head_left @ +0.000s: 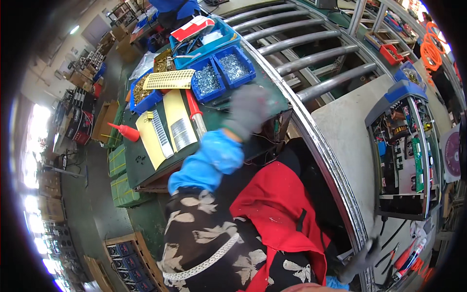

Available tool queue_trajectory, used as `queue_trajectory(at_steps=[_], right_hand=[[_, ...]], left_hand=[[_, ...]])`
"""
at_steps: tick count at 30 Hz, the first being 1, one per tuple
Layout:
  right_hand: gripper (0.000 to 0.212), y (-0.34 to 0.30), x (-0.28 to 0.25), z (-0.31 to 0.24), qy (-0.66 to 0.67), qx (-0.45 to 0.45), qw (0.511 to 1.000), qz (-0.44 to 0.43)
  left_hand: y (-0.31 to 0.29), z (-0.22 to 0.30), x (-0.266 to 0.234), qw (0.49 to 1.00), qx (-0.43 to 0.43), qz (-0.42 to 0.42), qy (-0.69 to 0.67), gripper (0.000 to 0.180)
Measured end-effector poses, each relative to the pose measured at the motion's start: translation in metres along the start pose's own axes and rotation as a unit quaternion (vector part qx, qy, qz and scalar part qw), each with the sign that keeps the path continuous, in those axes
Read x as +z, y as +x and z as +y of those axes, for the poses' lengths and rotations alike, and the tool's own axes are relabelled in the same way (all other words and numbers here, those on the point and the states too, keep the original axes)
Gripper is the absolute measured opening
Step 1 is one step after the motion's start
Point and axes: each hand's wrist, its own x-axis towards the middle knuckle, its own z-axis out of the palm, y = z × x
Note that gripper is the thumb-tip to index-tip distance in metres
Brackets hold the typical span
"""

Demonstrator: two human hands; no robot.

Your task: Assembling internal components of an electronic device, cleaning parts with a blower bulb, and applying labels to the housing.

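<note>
Along the green bench (141, 168) in the head view, the gloved left hand (249, 108) is blurred near a blue bin (242, 81) of small metal parts; whether it grasps anything cannot be told. Lower right, the gloved right hand (362, 260) is at the metal rail (335, 181), its grip likewise unclear. Far right: an opened electronic unit (404, 155).

Tight going above the blurred left hand (248, 109): blue bins (245, 79) wall off the upper middle. Leftward, a red-handled tool (193, 104) and yellow sheets (177, 112) crowd the way, with bare green tabletop (150, 173) only at its lower-left corner. To the right, the metal rail (325, 155) cuts across, rollers (336, 81) above. Beyond it, open room over grey plate (343, 119), until the open-sided machine (404, 155) blocks the far right!
</note>
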Motion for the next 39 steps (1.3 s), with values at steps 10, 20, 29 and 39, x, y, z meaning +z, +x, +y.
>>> queue_trajectory(at_steps=[10,20,29,39], right_hand=[[0.025,0.030,0.123,-0.114,0.108,-0.331,0.889,-0.297],[0.025,0.007,0.141,-0.088,0.076,-0.242,0.865,-0.433],[0.042,-0.004,0.183,-0.146,0.473,0.037,0.717,-0.511],[0.068,0.006,0.153,-0.137,0.496,0.205,0.775,-0.333]], left_hand=[[-0.045,-0.154,0.007,0.966,-0.039,-0.192,0.169,0.020],[-0.023,-0.126,-0.087,0.930,-0.074,-0.114,0.342,0.008],[-0.082,0.076,-0.046,0.909,-0.014,0.004,-0.416,0.012],[-0.070,0.049,-0.018,0.937,0.027,0.066,-0.342,0.029]])
